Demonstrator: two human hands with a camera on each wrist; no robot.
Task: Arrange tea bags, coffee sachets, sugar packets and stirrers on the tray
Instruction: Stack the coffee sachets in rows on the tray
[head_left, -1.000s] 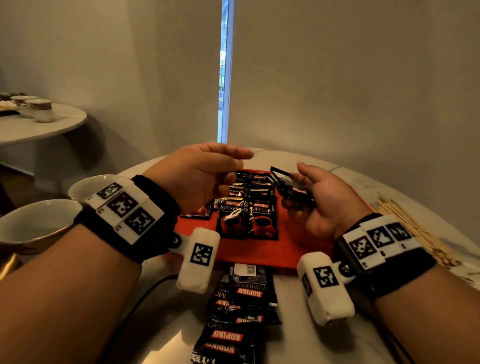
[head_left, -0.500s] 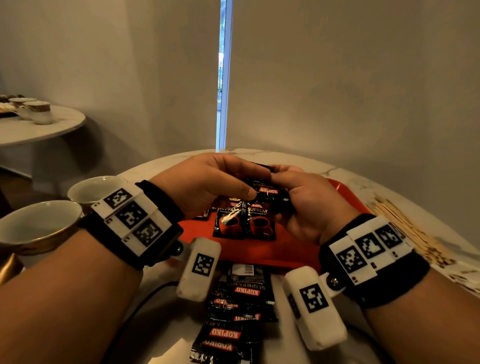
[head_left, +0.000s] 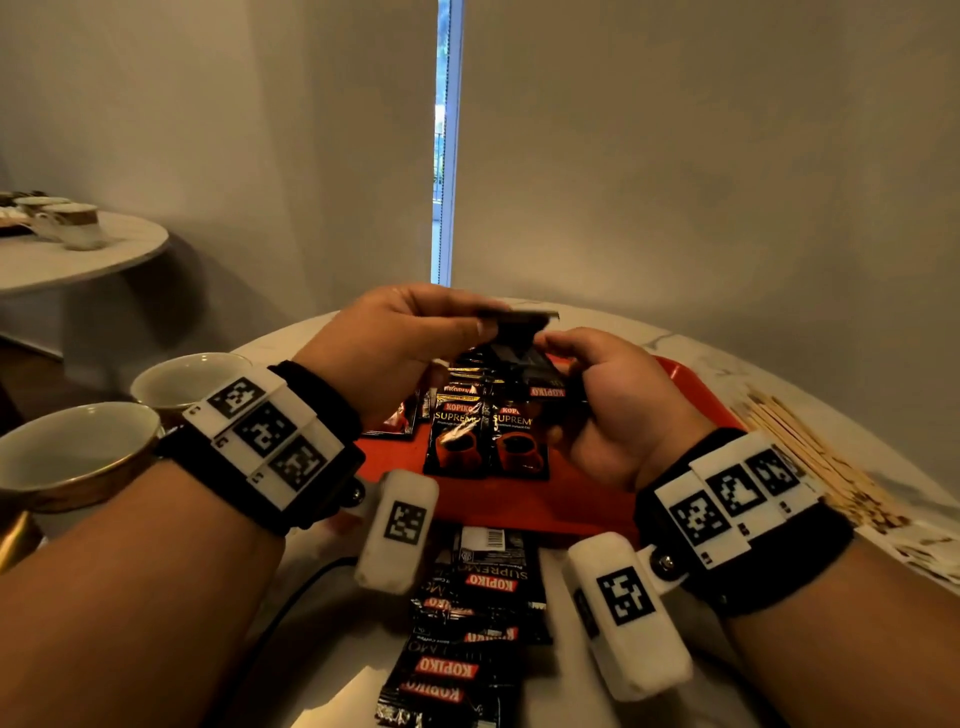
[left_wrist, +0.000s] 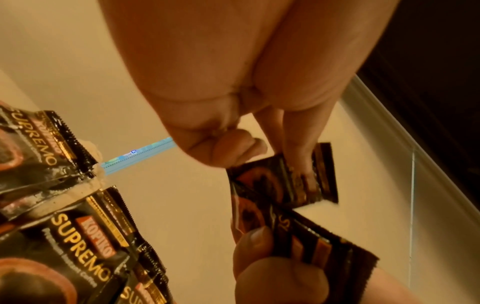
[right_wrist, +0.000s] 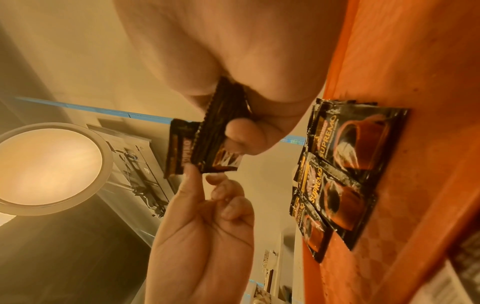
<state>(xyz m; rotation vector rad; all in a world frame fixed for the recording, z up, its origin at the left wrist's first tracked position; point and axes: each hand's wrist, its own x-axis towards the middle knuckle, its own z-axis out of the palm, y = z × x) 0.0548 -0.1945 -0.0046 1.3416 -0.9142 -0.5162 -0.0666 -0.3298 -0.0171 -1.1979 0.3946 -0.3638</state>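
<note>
Head view shows both hands raised above the red tray (head_left: 691, 387), which sits on a round marble table (head_left: 810, 358). The left hand (head_left: 387, 345) pinches one black coffee sachet (head_left: 519, 315) between thumb and forefinger, holding it nearly flat and edge-on to the camera, above the tray's far half. The right hand (head_left: 613, 405) curls its fingers round a small bunch of sachets (head_left: 535, 376) just below and beside that one; from the left wrist the two lots look close together, though whether they touch cannot be told. On the tray, rows of sachets (head_left: 485, 441) lie face up and overlapping (the word SUPREMO reads clearly on the nearest pair). Nearer the person, off the tray, a loose pile of sachets (head_left: 467, 623) lies on the table. Wooden stirrers (head_left: 810, 457) lie in a heap on the table to the right of the tray. Two white cups (head_left: 78, 457) with gold rims stand at the left, near the left wrist. A second round table (head_left: 78, 254) with more cups stands further off by the wall.
</note>
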